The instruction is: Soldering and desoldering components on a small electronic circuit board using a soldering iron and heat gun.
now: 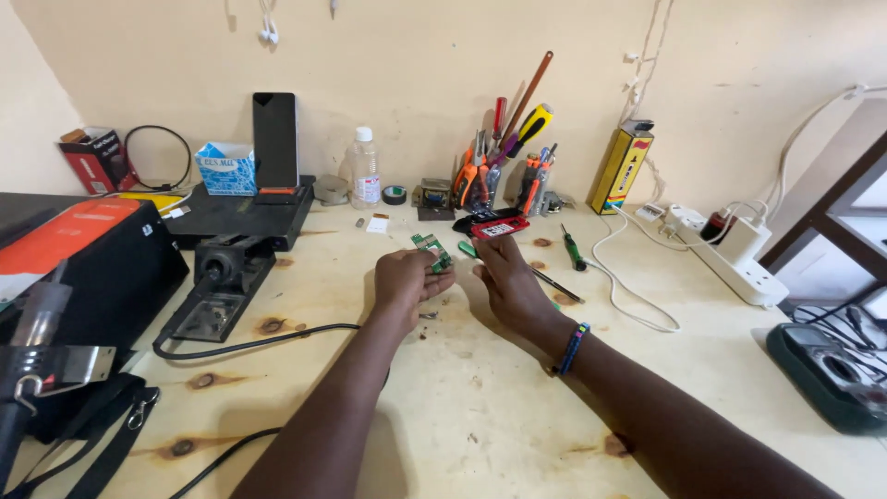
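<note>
The counter [480, 407] lies bare in the lower middle of the frame, between and below the two forearms, so a hand could pass there freely. To the left a black cable [249, 346] crosses the wood, and a black stand [222, 286] and a black case [92, 268] block that side. Toward the upper middle, a cup of tools [499, 171], a clear bottle [365, 171] and a red device [494, 225] crowd the wall edge. At right, a white power strip [739, 259] and its white cord [619, 277] lie across the way, with a dark green meter [827, 374] at the far right edge.

A small green circuit board [431, 251], tilted, pinched in the left hand [404, 279] above a pale wooden workbench; the right hand [508, 277] rests just beside it, fingers reaching forward
</note>
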